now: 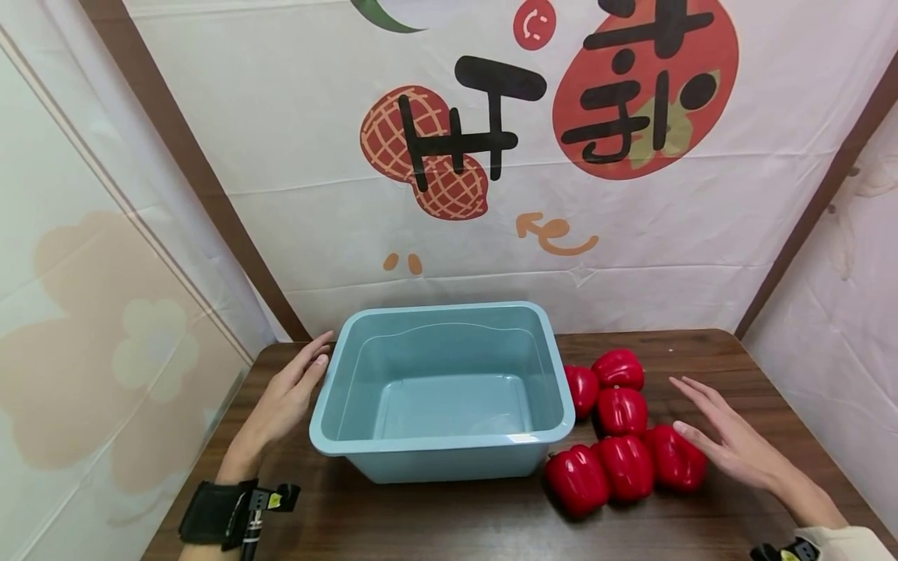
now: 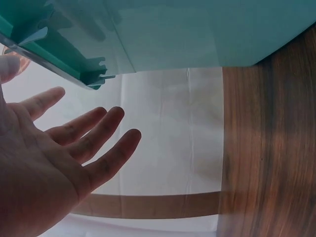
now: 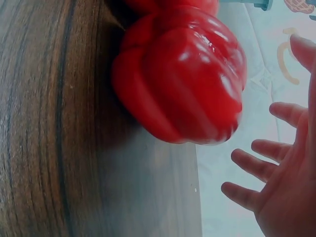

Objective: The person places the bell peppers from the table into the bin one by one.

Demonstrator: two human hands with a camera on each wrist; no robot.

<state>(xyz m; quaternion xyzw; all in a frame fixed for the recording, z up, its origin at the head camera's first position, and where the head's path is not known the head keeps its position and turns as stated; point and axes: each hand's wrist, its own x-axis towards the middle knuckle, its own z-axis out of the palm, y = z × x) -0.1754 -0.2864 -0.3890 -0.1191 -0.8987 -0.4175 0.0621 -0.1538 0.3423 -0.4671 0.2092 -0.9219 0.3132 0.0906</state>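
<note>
A light blue plastic basin (image 1: 442,446) stands in the middle of the wooden table, and its inside holds nothing. Beside its left rim is my left hand (image 1: 284,401), fingers extended; in the left wrist view the hand (image 2: 64,148) has its fingers spread below the basin's rim, gripping nothing. Several glossy red bell peppers (image 1: 627,467) lie grouped to the right of the basin. Close to the rightmost bell pepper (image 1: 675,460), my right hand (image 1: 733,444) hovers with straight fingers. The right wrist view shows a bell pepper (image 3: 182,79) apart from the spread right hand (image 3: 281,168).
The dark wooden table (image 1: 435,522) reaches a printed white curtain (image 1: 295,179) at the back. Fabric walls (image 1: 835,296) close in both sides. One bell pepper (image 1: 581,389) sits right against the basin's right side as seen from the head.
</note>
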